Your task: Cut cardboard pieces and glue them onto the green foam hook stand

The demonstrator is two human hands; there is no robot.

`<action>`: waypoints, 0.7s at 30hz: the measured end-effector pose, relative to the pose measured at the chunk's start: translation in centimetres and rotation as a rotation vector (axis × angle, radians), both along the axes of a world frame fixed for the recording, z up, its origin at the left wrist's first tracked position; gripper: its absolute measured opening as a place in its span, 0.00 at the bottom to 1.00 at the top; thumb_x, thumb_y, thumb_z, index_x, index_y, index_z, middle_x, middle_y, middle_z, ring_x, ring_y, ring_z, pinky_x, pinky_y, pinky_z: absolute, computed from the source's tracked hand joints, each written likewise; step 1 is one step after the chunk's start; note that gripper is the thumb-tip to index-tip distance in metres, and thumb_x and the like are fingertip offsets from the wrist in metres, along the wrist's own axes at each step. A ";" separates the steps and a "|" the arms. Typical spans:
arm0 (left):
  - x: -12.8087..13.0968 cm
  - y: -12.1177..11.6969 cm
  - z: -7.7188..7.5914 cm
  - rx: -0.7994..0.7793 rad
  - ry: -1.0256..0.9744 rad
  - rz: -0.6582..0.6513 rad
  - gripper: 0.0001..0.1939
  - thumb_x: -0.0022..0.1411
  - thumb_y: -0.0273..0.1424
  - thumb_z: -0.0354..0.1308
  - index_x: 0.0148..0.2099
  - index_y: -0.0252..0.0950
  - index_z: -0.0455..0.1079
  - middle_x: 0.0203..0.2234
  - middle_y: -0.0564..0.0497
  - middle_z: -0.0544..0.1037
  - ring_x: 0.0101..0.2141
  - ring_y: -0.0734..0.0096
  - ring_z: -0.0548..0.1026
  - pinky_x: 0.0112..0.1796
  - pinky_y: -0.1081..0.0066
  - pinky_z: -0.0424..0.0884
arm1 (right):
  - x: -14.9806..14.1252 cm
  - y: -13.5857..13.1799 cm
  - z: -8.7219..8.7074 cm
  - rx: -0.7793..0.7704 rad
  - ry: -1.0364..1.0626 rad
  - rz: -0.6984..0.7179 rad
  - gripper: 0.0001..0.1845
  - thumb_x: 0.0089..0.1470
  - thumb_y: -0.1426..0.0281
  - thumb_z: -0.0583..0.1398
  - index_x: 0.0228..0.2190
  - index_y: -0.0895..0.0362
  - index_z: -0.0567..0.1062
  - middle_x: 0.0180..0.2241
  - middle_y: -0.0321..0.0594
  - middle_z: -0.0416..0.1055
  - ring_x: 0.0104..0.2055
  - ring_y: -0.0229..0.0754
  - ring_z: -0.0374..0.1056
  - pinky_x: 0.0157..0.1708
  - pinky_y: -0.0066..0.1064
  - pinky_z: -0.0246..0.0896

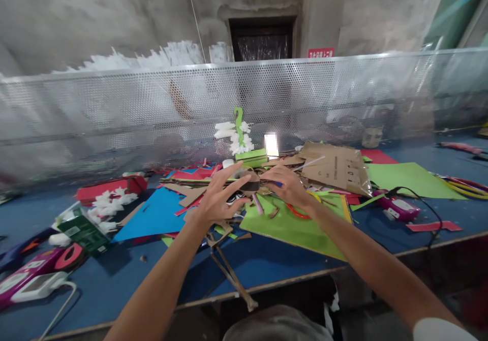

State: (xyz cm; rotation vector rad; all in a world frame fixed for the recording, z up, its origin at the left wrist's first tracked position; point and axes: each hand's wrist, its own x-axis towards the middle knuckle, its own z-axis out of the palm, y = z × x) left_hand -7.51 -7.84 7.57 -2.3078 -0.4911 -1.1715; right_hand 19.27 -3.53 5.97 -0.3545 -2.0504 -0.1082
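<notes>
My left hand (221, 196) reaches over the pile with thumb and fingers spread apart, its fingertips beside a curved brown-and-black strip (250, 183). From the other side, my right hand (284, 184) has its fingers bent together at the strip's right end; what they pinch is partly hidden. Beneath both hands lie cardboard scraps and a green sheet (282, 231). A blue sheet (152, 214) is left of my left hand. Just behind the hands stands a green cardboard piece (251, 157) with an upright hooked strip and white fluffy bits.
A brown cardboard packet (333, 165) lies right of the pile. Purple devices (400, 208) rest on both sides, with cables. At left are a dark green box (86, 231) and a red piece (114, 188) with white bits. Perforated metal panel (152, 117) runs along the back.
</notes>
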 end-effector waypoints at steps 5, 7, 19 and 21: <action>0.4 0.2 0.1 -0.016 0.073 0.014 0.35 0.70 0.34 0.64 0.75 0.48 0.59 0.67 0.39 0.71 0.66 0.48 0.70 0.62 0.47 0.70 | -0.1 0.2 -0.3 -0.001 -0.009 -0.014 0.11 0.68 0.68 0.63 0.49 0.52 0.83 0.43 0.43 0.84 0.46 0.49 0.76 0.50 0.42 0.70; 0.3 0.4 0.0 -0.002 0.074 0.015 0.35 0.70 0.34 0.64 0.75 0.49 0.59 0.66 0.39 0.72 0.65 0.48 0.71 0.62 0.46 0.70 | -0.1 0.4 -0.4 -0.017 -0.010 -0.014 0.11 0.69 0.67 0.62 0.48 0.51 0.83 0.43 0.43 0.84 0.47 0.49 0.76 0.50 0.42 0.70; 0.6 0.3 -0.1 -0.002 0.056 0.046 0.34 0.69 0.35 0.66 0.74 0.50 0.62 0.66 0.40 0.74 0.64 0.49 0.73 0.61 0.47 0.72 | 0.1 0.8 -0.7 -0.028 0.008 -0.015 0.11 0.69 0.65 0.62 0.47 0.50 0.84 0.42 0.42 0.84 0.45 0.48 0.77 0.48 0.41 0.72; 0.5 0.4 -0.1 -0.001 0.055 0.046 0.34 0.69 0.35 0.66 0.74 0.49 0.62 0.65 0.40 0.74 0.64 0.49 0.73 0.60 0.47 0.72 | 0.1 0.7 -0.7 -0.009 0.002 -0.019 0.11 0.69 0.65 0.62 0.47 0.51 0.84 0.41 0.42 0.84 0.45 0.48 0.77 0.48 0.41 0.72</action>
